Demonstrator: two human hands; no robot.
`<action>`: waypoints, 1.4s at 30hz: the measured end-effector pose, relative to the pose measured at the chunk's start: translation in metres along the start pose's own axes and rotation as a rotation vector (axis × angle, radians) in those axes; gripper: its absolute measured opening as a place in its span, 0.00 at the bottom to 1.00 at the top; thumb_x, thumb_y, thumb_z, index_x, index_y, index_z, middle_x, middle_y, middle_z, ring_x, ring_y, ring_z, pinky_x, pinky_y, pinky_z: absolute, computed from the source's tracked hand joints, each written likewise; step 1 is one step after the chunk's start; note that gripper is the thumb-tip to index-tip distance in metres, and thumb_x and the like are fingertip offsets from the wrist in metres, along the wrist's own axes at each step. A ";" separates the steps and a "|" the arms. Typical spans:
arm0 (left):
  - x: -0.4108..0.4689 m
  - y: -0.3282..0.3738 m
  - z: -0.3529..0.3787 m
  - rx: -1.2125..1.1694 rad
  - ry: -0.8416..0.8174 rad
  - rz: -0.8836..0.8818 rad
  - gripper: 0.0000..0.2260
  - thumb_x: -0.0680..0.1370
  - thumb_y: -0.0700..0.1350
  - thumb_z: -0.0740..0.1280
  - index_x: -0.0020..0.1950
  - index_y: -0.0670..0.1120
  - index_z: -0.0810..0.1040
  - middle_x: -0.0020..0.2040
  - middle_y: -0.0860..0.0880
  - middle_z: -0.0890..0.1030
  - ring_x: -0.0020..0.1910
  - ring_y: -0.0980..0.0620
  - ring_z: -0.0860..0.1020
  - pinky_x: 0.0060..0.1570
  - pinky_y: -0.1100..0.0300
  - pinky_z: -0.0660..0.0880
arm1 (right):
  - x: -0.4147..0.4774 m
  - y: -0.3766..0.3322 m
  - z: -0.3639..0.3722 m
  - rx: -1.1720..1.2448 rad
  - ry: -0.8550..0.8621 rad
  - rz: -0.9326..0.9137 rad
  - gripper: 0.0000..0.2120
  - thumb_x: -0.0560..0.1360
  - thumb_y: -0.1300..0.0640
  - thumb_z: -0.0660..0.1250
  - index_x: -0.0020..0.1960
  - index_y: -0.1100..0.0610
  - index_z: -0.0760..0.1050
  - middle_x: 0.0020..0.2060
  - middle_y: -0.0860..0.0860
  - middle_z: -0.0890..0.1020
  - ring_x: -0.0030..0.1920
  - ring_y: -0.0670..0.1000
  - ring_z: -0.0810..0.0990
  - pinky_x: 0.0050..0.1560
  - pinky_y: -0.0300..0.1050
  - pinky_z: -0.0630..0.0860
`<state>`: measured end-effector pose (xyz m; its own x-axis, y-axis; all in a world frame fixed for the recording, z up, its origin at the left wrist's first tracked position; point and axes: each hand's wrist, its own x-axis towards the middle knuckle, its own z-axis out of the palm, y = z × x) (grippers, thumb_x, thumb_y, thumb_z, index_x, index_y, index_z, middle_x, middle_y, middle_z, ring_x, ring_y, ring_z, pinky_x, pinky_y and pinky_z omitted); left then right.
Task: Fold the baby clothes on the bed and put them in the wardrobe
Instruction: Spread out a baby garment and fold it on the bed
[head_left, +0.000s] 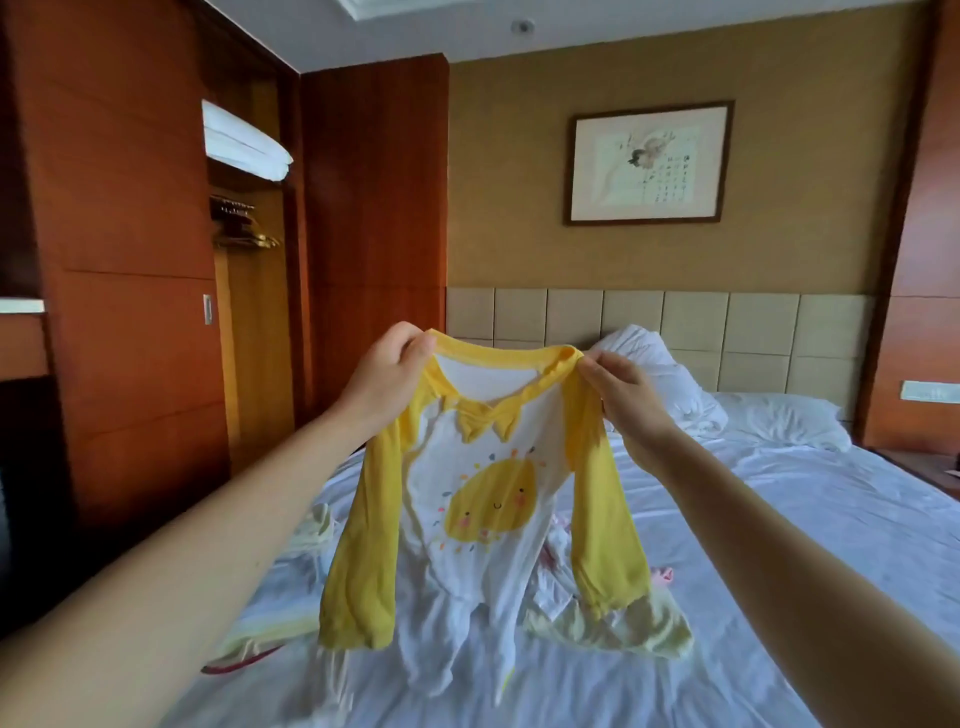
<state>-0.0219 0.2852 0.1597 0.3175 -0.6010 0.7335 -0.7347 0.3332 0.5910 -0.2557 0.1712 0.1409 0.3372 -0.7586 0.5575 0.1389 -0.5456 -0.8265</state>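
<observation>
A white baby romper (483, 499) with yellow sleeves and a smiling sun print hangs spread out in the air over the bed (779, 519). My left hand (387, 371) pinches its left shoulder at the yellow neckline. My right hand (623, 395) pinches the other shoulder. Both sleeves dangle and its lower part touches the sheet. Several more baby clothes (613, 623) lie crumpled on the sheet below and behind the romper, partly hidden by it. The wooden wardrobe (249, 291) stands open at the left.
Inside the wardrobe, folded white bedding (244, 143) lies on the top shelf with hangers (241, 223) on a rail below. White pillows (727, 405) sit against the padded headboard (675, 322). A framed picture (647, 163) hangs on the wall.
</observation>
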 end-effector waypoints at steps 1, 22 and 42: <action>0.006 0.009 -0.003 0.006 0.005 0.033 0.10 0.83 0.47 0.61 0.48 0.42 0.75 0.38 0.53 0.72 0.36 0.58 0.70 0.35 0.68 0.65 | 0.003 -0.008 -0.002 0.001 0.016 -0.019 0.12 0.81 0.55 0.61 0.39 0.52 0.75 0.33 0.48 0.72 0.35 0.45 0.71 0.33 0.38 0.66; 0.011 0.030 0.056 -0.670 -0.313 -0.589 0.03 0.77 0.39 0.71 0.49 0.40 0.79 0.36 0.45 0.85 0.33 0.53 0.84 0.32 0.63 0.79 | 0.002 -0.017 0.038 0.064 0.055 0.163 0.08 0.75 0.56 0.71 0.39 0.58 0.76 0.32 0.54 0.78 0.31 0.50 0.77 0.33 0.44 0.77; 0.015 0.030 0.061 -0.331 -0.307 -0.364 0.10 0.77 0.37 0.65 0.51 0.52 0.78 0.49 0.48 0.80 0.49 0.49 0.79 0.48 0.55 0.74 | 0.004 -0.045 0.032 -0.247 -0.210 0.081 0.19 0.77 0.64 0.57 0.46 0.48 0.84 0.29 0.43 0.71 0.31 0.44 0.67 0.35 0.38 0.64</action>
<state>-0.0756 0.2422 0.1679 0.2897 -0.8862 0.3616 -0.3689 0.2453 0.8965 -0.2306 0.2041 0.1776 0.5262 -0.7269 0.4412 -0.1178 -0.5762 -0.8088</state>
